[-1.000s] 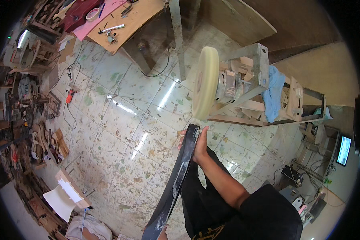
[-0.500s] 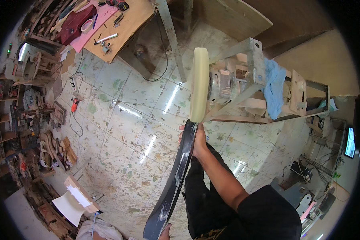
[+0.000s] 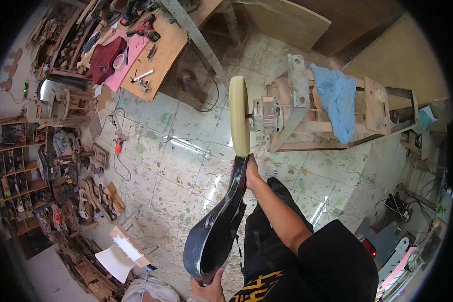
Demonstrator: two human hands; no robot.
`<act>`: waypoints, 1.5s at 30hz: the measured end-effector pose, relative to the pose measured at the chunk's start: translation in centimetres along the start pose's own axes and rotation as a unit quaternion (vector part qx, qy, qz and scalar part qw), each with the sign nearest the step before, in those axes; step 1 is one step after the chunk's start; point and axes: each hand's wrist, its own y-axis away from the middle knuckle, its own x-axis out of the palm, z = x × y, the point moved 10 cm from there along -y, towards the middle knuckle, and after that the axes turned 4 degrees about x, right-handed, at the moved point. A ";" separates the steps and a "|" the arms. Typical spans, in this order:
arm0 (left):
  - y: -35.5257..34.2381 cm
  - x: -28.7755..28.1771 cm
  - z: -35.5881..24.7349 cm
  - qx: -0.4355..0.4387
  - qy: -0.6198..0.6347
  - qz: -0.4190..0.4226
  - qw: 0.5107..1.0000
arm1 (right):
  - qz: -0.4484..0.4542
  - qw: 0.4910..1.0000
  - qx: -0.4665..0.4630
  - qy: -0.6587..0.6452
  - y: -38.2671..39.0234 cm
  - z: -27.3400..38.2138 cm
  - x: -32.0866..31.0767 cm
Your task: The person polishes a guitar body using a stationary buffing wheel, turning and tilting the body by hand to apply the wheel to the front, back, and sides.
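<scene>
A single black piece (image 3: 209, 236) is held out over the tiled floor (image 3: 186, 176), running from the lower middle of the view up to the pale wheel (image 3: 239, 116). It is long and curved: the near end is broad and rounded, and the body sweeps inward to a narrow, neck-like far end. Its surface is dark and fairly glossy, with whitish streaks and smears along the edge between its two visible faces; the face to the right looks darker, with a brownish tinge low down. Two hands are on it. The left hand (image 3: 210, 288) grasps the broad end from below, thumb to the right, while the right hand (image 3: 251, 171) is wrapped round the narrow end just below the wheel. That narrow end meets the wheel's lower rim in the view, though whether they press together cannot be told. Of the other things, there is one wheel, cream-yellow and seen nearly edge-on, with one motor (image 3: 268, 115) beside it on a frame, and one blue cloth (image 3: 337, 98) draped over that frame. On the table (image 3: 168, 58) lie one dark red shaped slab (image 3: 105, 60), one roll of tape (image 3: 119, 62), one blue pen (image 3: 127, 54) and one silvery tool (image 3: 144, 76), with a red-and-black drill (image 3: 147, 27) farther back. One orange corded tool (image 3: 118, 146) lies on the floor.
</scene>
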 end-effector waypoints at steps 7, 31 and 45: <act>-0.9 0.4 -3.7 0.001 0.000 -0.009 1.000 | -0.036 0.998 0.038 -0.025 -3.0 -0.6 -2.2; -5.4 3.7 -9.8 0.035 -0.050 0.035 0.998 | -0.131 0.987 0.077 0.051 -7.1 -0.5 -6.6; -8.1 6.1 -12.2 0.080 -0.115 0.038 0.989 | -0.147 0.985 0.093 0.014 -6.0 1.6 -6.8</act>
